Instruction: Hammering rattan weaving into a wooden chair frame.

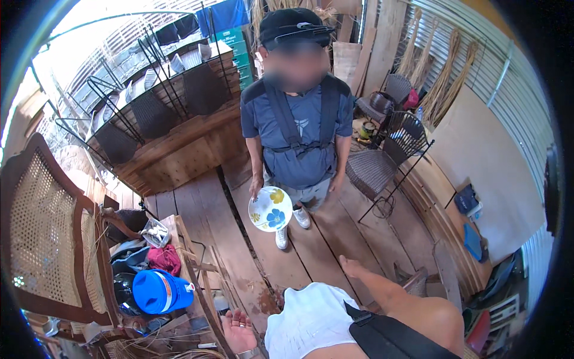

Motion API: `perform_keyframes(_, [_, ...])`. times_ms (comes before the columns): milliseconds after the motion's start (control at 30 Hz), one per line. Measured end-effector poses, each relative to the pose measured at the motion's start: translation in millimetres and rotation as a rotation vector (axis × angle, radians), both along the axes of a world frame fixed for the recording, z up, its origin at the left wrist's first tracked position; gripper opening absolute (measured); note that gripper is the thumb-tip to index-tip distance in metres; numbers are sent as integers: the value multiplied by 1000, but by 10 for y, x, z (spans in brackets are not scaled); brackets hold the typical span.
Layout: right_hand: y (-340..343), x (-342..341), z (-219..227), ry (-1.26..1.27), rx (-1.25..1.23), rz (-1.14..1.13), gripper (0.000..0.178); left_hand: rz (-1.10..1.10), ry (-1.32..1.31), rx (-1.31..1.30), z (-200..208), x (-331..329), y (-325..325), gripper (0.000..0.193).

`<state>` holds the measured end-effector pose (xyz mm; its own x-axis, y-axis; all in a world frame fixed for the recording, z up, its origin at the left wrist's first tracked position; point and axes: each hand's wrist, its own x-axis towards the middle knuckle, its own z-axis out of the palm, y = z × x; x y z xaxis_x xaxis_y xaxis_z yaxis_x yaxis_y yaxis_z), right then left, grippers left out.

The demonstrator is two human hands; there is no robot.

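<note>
My left hand (239, 331) is low in the picture, left of my white shirt, palm showing and fingers apart, with a ring on one finger. It holds nothing. My right hand (351, 267) reaches forward over the plank floor; its fingers look stretched out, seen nearly edge-on, and nothing shows in it. Facing me stands another person (299, 128) in a dark cap and blue shirt. That person's hand (256, 184) grips the rim of a white plate (263, 206) with blue and yellow flowers, tilted toward me. Neither of my hands touches the plate.
A cane-backed wooden chair (48, 230) stands at left beside a blue water jug (156, 291) and a red cloth (164, 258). Behind are stacked woven chairs with metal legs (152, 110). At right is a dark woven chair (373, 170); a large board (478, 179) leans against the wall.
</note>
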<state>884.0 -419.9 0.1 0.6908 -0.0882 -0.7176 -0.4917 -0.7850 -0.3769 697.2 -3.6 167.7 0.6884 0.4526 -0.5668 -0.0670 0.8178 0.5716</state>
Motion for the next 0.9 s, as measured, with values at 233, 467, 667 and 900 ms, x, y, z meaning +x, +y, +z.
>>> perform_keyframes(233, [1676, 562, 340, -384, 644, 458, 55, 39, -96, -101, 163, 179, -105, 36])
perform_keyframes(467, [2594, 174, 3241, 31, 1624, 620, 41, 160, -24, 81, 331, 114, -138, 31])
perform_keyframes(667, [2819, -34, 4191, 645, 2185, 940, 50, 460, 71, -98, 119, -751, -359, 30])
perform_keyframes(900, [3507, -186, 4329, 978, 2476, 808, 23, 885, 269, -163, -328, -1790, -814, 31])
